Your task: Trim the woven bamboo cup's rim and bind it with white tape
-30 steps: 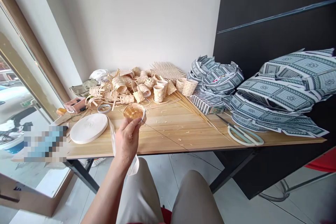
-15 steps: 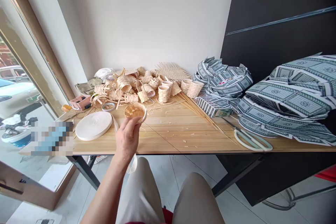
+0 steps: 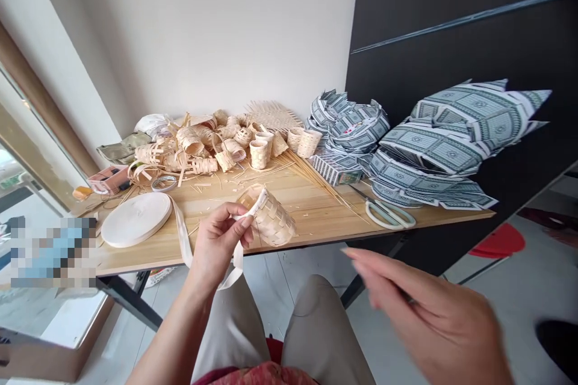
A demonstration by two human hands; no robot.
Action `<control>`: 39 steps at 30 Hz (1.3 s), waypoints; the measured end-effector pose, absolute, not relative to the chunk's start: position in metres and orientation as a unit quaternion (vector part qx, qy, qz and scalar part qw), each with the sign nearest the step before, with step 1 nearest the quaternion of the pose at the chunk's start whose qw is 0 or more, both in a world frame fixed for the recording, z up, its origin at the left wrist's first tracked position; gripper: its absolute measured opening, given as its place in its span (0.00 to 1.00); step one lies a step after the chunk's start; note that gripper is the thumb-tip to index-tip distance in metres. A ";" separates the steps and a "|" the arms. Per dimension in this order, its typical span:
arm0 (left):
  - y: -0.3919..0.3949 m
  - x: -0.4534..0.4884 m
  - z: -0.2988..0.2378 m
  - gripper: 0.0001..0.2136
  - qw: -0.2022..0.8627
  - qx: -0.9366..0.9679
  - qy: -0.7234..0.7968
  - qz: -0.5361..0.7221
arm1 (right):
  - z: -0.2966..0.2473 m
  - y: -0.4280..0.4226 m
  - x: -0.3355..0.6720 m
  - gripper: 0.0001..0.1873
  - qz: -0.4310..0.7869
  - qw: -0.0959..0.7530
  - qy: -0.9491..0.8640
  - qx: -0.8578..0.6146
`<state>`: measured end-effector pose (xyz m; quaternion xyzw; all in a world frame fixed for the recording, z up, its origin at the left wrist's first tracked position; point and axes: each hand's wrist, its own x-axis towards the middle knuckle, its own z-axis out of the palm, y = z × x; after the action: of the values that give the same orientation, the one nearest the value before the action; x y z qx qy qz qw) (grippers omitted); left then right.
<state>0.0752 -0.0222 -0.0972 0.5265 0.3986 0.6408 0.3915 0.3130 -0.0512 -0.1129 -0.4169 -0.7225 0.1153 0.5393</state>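
The left hand [image 3: 217, 240] is gripping a small woven basket [image 3: 270, 216] at its rim, thumb and fingers pinching the edge together with the end of a white tape [image 3: 183, 239]. The basket is lying on its side in the air just over the near edge of the table [image 3: 316, 210], its long axis running from about 10 o'clock, where the open mouth sits against the fingers, to about 4 o'clock, where the closed bottom is pointing. The tape is trailing back from the pinch toward 9 o'clock, to the flat white roll [image 3: 135, 227] lying on the table, and a loop of it is hanging below the hand over the person's lap.

The right hand [image 3: 433, 319] is sitting low at about 4 o'clock from the basket, open and empty, fingers stretched and pointing toward 10 o'clock, straight along the basket's axis at its bottom end. It is blurred and clearly apart from the basket, touching nothing. The left hand is the nearer one, already on the basket.

Scissors [image 3: 388, 215] are lying at 3 o'clock from the basket, and a heap of more woven pieces [image 3: 203, 147] is sitting at 11 o'clock near the wall.
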 end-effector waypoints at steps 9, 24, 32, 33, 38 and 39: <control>-0.030 0.095 -0.095 0.09 0.417 0.540 0.385 0.621 | -0.083 -0.034 0.241 0.13 -0.022 0.525 -0.777 -0.346; -0.028 0.107 -0.094 0.05 0.399 0.571 0.382 0.607 | -0.093 -0.029 0.249 0.12 -0.093 0.518 -0.775 -0.350; -0.029 0.109 -0.093 0.04 0.368 0.590 0.408 0.592 | -0.095 -0.028 0.250 0.11 -0.083 0.518 -0.776 -0.350; -0.029 0.110 -0.094 0.04 0.360 0.594 0.411 0.590 | -0.095 -0.028 0.250 0.11 -0.082 0.518 -0.776 -0.350; -0.028 0.107 -0.098 0.03 0.246 0.658 0.431 0.566 | -0.097 -0.027 0.250 0.10 -0.087 0.517 -0.774 -0.354; -0.028 0.107 -0.098 0.03 0.196 0.680 0.435 0.557 | -0.098 -0.026 0.250 0.11 -0.085 0.516 -0.774 -0.356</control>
<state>0.1065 -0.0278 -0.0985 0.6799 0.4350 0.5568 0.1962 0.2500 -0.0264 -0.0976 -0.3564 -0.7741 -0.0849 0.5163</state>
